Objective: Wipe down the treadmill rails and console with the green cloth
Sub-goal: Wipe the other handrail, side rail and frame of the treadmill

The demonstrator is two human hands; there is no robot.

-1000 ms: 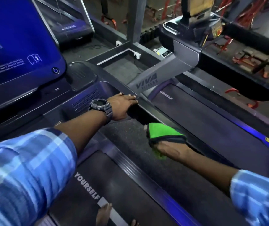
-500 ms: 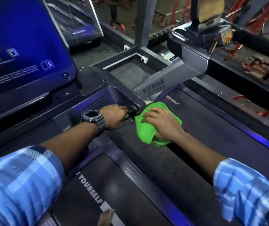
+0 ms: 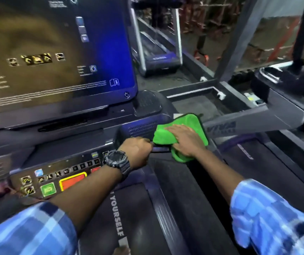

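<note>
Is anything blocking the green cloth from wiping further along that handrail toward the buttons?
Yes: the left hand grips the handrail right beside the green cloth, in its path toward the button panel.

**Dim gym, blue screen glow, soft focus throughout**

The scene is dark overall. The main light is the blue glow of the console screen point(image 3: 59, 52), up and left of the grip, which tints the vented housing just behind the hands. A brownish reflection smears across the screen, its icons and text too blurred to read. The green cloth point(image 3: 182, 133) is the most saturated patch. Plaid sleeves point(image 3: 276, 218) in the lower corners are motion-blurred. Straight posts bow outward near the right edge from wide-angle distortion.
</note>
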